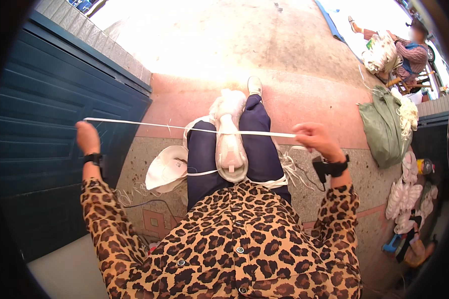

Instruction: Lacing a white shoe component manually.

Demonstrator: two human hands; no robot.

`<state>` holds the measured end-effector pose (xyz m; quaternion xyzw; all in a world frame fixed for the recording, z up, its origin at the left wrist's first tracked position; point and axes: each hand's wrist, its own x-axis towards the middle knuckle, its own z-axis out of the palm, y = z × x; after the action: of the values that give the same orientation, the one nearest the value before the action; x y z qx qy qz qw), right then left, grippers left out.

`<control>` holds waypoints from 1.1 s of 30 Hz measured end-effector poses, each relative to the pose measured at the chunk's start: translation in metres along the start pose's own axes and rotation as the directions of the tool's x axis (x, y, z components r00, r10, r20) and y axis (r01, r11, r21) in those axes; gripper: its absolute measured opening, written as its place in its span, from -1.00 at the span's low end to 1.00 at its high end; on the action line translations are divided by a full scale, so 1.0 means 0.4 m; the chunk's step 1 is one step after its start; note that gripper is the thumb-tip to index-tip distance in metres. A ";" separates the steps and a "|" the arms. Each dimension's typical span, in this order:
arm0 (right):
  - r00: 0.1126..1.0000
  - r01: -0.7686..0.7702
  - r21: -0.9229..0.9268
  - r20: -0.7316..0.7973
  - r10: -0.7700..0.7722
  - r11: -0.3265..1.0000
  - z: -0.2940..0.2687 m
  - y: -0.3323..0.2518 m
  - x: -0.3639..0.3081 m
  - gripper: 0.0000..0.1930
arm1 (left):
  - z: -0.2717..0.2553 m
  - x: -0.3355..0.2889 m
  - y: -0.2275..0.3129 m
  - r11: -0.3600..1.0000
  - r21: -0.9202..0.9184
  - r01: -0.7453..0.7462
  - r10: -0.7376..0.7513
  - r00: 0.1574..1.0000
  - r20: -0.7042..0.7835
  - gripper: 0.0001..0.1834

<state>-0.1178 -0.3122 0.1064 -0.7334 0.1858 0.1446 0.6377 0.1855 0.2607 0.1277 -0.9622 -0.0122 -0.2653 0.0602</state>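
A white shoe (pixel 231 158) with a pale tongue lies between my thighs, its toe end hard to make out. A long white shoelace (pixel 184 127) runs across it, pulled nearly straight from side to side. Far out to the left, my left hand (pixel 88 137) is closed on one end of the lace. On the other side, my right hand (pixel 320 140) pinches the lace between thumb and fingers. More white laces (pixel 270 183) lie over my right thigh. Beyond the shoe sits a whitish, crumpled bundle (pixel 229 102), its kind unclear.
A white hat-like thing (pixel 165 169) rests beside my left thigh. Blue door panels (pixel 70 94) stand close on the left. To the right are a green sack (pixel 381 129) and several white shoes (pixel 403 197). Farther off, another person (pixel 413 55) sits with a white bundle.
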 end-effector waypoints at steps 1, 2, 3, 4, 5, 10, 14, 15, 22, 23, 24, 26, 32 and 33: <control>0.996 -0.014 0.067 -0.082 0.020 0.998 -0.041 -0.012 -0.046 -0.77 | -0.032 0.031 -0.070 0.986 0.055 0.160 -0.156 0.985 -0.071 -0.72; 0.988 -0.016 0.133 -0.152 0.036 0.991 -0.081 -0.019 -0.088 -0.76 | -0.049 0.058 -0.180 0.942 0.086 0.324 -0.309 0.939 -0.150 -0.72; 0.985 0.080 0.331 -0.174 -0.023 0.940 -0.132 -0.003 -0.132 -0.75 | -0.070 0.070 -0.284 0.919 0.110 0.379 -0.341 0.902 -0.263 -0.69; 0.974 0.173 0.512 -0.215 -0.070 0.841 -0.188 0.024 -0.174 -0.74 | -0.099 0.083 -0.345 0.892 0.116 0.438 -0.390 0.872 -0.295 -0.65; 0.939 0.319 0.589 -0.301 -0.165 0.743 -0.247 0.061 -0.209 -0.74 | -0.127 0.095 -0.408 0.876 0.062 0.479 -0.437 0.840 -0.321 -0.63; 0.852 0.493 0.853 -0.433 -0.295 0.171 -0.448 0.018 -0.373 -0.77 | -0.162 0.124 -0.471 0.324 -0.754 0.571 -0.811 0.579 0.090 -0.70; 0.656 0.652 0.729 -0.680 -0.328 -0.207 -0.635 -0.009 -0.499 -0.78 | -0.130 0.161 -0.527 -0.057 -0.895 0.443 -0.682 0.637 0.359 -0.83; 0.634 0.657 0.743 -0.637 -0.438 -0.127 -0.640 -0.028 -0.495 -0.77 | -0.137 0.166 -0.530 -0.048 -0.875 0.483 -0.591 0.692 0.414 -0.86; 0.846 0.296 0.099 -0.489 -0.213 0.950 -0.094 -0.084 -0.068 -0.77 | -0.120 -0.096 0.218 0.109 -0.710 0.696 0.158 0.693 0.703 -0.92; 0.906 0.256 -0.004 -0.348 -0.242 0.967 -0.019 -0.040 -0.015 -0.80 | -0.104 -0.164 0.301 0.193 -0.665 0.721 0.239 0.623 0.745 -0.84; 0.913 0.268 -0.238 -0.249 -0.325 0.934 0.055 0.016 0.030 -0.85 | -0.118 -0.225 0.397 0.250 -0.641 0.726 0.323 0.562 0.762 -0.77; 0.772 0.550 -0.488 -0.014 -0.636 0.678 0.181 0.049 0.105 -0.91 | -0.108 -0.328 0.511 0.299 -0.554 0.777 0.528 0.349 0.774 -0.80; 0.883 0.354 -0.733 0.056 -0.467 0.580 0.321 0.112 0.218 -0.86 | -0.043 -0.491 0.651 0.333 -0.622 0.708 0.603 0.347 0.719 -0.84; 0.901 0.288 -0.819 0.057 -0.430 0.496 0.326 0.115 0.228 -0.86 | -0.042 -0.495 0.659 0.415 -0.765 0.492 0.589 0.496 0.638 -0.83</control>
<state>-0.0545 -0.1965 0.0060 -0.9729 -0.0093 0.0198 0.2303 0.0215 -0.0012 0.0117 -0.8161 0.1396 0.2983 -0.4750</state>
